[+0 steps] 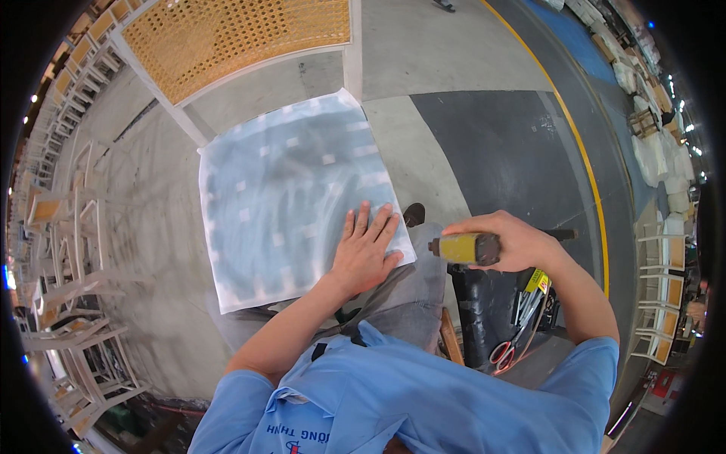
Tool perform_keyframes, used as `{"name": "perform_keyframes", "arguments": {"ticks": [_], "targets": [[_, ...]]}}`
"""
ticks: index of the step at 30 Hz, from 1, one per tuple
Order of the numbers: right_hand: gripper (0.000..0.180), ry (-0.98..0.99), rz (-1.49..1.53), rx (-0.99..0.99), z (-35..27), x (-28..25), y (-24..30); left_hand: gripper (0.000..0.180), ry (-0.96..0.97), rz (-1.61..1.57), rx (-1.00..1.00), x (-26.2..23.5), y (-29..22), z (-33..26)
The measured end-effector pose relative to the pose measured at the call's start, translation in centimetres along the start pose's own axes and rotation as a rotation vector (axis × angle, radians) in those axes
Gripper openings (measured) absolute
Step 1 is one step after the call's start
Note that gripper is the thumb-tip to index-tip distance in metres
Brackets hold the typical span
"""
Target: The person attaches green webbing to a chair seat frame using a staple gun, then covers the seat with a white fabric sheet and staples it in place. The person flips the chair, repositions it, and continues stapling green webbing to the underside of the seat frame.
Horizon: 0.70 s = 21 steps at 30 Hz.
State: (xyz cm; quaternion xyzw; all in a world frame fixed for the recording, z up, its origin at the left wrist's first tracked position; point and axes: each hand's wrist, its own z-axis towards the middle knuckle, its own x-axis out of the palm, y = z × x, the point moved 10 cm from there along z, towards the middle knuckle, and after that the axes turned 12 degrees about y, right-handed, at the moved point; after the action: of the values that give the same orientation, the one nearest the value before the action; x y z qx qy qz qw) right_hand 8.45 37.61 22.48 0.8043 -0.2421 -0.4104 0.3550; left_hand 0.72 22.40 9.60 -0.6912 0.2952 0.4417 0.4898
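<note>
My left hand (366, 250) lies flat with its fingers spread on a square seat panel (295, 189). The panel's top looks like a pale blue, patchy sheet with white squares and white edges. Behind it rises a white-framed chair back (242, 41) with woven cane. Off the panel's right side, my right hand (522, 240) is wrapped round a yellow and black power driver (460, 248), its nose directed left toward the panel. Most of the driver's handle is hidden by the hand.
Right of my legs, a black holder (476, 318) stands beside red-handled scissors (502, 354) and other hand tools. White chair frames (83, 303) crowd the left; more chairs (659, 291) line the right. A yellow line (578, 144) crosses the floor.
</note>
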Motion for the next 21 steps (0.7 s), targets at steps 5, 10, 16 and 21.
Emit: {"name": "perform_keyframes", "arguments": {"ticks": [5, 10, 16, 21], "targets": [[0.066, 0.148, -0.118, 0.046, 3.1, 1.9, -0.5, 0.075, 0.006, -0.030, 0.006, -0.2, 0.4, -0.2], [0.064, 0.215, -0.137, 0.039, 5.1, 2.9, -0.6, 0.077, 0.015, -0.037, 0.020, -0.2, 0.7, -0.1], [0.063, 0.265, -0.203, 0.055, 6.5, 3.8, -0.6, 0.079, 0.009, -0.045, 0.023, -0.2, 0.8, -0.2], [0.065, 0.315, -0.253, 0.166, 7.1, 4.4, -1.3, 0.081, -0.002, -0.042, 0.038, -0.4, 0.7, -0.2]]}}
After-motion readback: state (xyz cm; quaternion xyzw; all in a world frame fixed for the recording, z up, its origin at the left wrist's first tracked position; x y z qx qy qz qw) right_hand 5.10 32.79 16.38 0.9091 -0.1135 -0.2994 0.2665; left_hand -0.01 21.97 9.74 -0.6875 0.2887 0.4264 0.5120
